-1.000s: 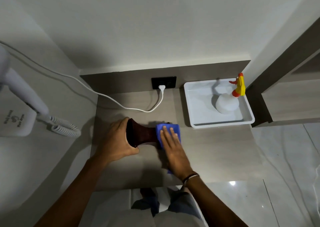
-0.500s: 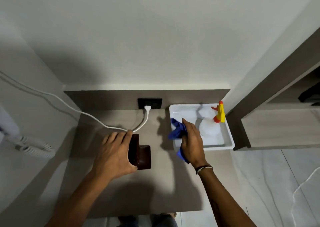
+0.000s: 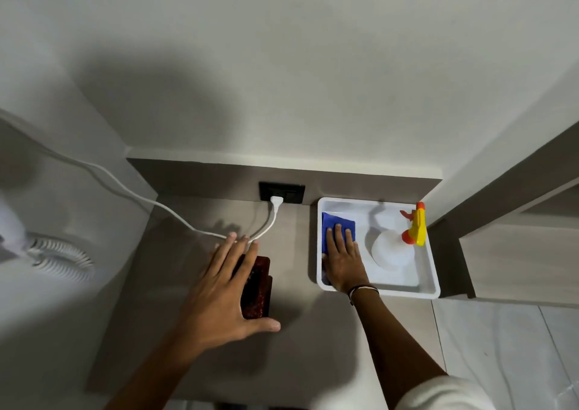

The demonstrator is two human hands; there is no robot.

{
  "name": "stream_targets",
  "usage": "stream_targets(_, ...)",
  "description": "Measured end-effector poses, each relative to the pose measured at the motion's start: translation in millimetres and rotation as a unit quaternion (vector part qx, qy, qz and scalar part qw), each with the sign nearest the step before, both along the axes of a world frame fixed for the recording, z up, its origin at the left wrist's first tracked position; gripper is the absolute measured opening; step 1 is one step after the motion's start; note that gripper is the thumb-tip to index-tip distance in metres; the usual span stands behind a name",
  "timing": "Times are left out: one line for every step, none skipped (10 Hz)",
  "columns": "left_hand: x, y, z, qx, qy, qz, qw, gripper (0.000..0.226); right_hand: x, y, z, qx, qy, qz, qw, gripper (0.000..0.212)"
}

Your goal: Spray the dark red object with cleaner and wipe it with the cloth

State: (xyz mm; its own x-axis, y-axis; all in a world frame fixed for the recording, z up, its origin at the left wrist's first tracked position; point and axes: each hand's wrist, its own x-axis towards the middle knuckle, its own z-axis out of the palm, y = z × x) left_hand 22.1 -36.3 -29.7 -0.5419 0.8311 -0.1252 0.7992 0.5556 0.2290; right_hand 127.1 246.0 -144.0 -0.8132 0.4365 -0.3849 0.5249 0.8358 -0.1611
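The dark red object (image 3: 255,287) lies on the grey counter (image 3: 313,340), left of centre. My left hand (image 3: 219,290) is spread flat over its left side, fingers apart and gripping nothing. The blue cloth (image 3: 336,221) lies in the left part of the white tray (image 3: 407,293). My right hand (image 3: 343,259) rests flat on top of it with fingers extended. The white spray bottle (image 3: 391,249), with its yellow and orange trigger, stands in the right part of the same tray, untouched.
A black wall outlet (image 3: 282,192) holds a white plug, and its cable (image 3: 175,215) runs left across the counter just beyond my left fingertips. A white coiled cord (image 3: 59,256) hangs on the left wall. A wooden panel borders the tray's right side.
My right hand carried the cloth from the dark red object into the tray and laid it flat. My left hand opened its grip and now lies spread over the object.
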Motion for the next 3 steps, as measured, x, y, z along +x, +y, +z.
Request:
stream_targets(1,1,-1,0.006,0.022,0.005,1.000,0.142,-1,1,3,0.011,-0.013,0.009,1.000,0.074)
stream_targets(2,0,-2,0.016,0.027,0.005,0.999,0.135,2,0,8,0.009,-0.001,0.003,1.000,0.076)
stream_targets(5,1,1,0.011,0.019,0.009,1.000,0.129,4,-7,17,0.010,0.053,-0.005,0.999,0.076)
